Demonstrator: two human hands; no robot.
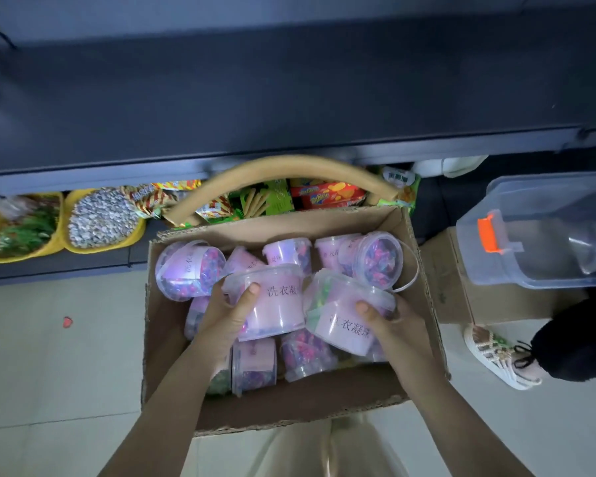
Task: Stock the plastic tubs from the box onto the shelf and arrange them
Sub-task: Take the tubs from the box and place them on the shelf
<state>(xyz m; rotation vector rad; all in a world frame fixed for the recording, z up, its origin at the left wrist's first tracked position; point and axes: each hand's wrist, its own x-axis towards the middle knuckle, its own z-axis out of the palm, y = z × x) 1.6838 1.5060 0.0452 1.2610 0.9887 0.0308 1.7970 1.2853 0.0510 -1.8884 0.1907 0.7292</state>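
Note:
An open cardboard box [324,404] sits on the floor below me, holding several clear plastic tubs with pink labels and coloured beads. My left hand [226,311] grips one tub [276,308] from its left side, thumb across the front. My right hand [386,321] grips a second tub [344,315] next to it, thumb on the label. Both held tubs are just above the others in the box. More tubs lie on their sides, such as one at the back left [188,268] and one at the back right [379,258]. The dark shelf [255,98] runs across above the box.
Yellow bins [100,249] of loose goods and a handled basket [283,170] of snack packs sit on the low shelf behind the box. A clear lidded bin [547,235] rests on another carton at right. Another person's shoe [499,356] stands beside the box.

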